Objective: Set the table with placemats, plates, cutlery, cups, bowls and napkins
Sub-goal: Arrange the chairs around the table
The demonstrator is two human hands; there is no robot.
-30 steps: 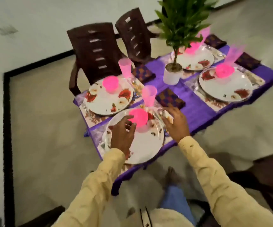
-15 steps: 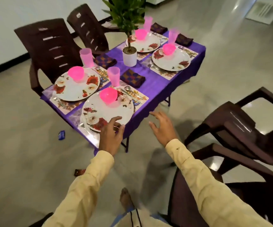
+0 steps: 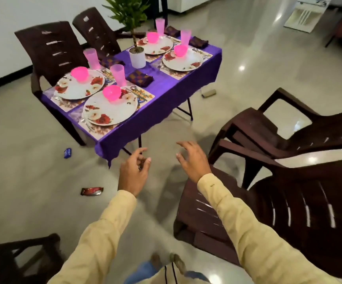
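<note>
Both hands hang over the floor, short of the table. The left hand [image 3: 134, 174] has its fingers loosely curled around nothing, and the right hand [image 3: 194, 160] has them spread and relaxed. Past them on the purple table [image 3: 166, 103], the nearest plate [image 3: 108, 113] sits on its placemat [image 3: 96, 131] with a pink bowl [image 3: 111, 93] on top. The cutlery [image 3: 140, 93] is just beside it, and the cup [image 3: 118, 74] and napkin [image 3: 139, 77] are behind.

text: none legible | labels: none | numbers: none

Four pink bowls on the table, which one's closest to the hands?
The pink bowl on the floral plate at the corner of the table nearest the left hand. The other three sit on plates farther back.
</note>
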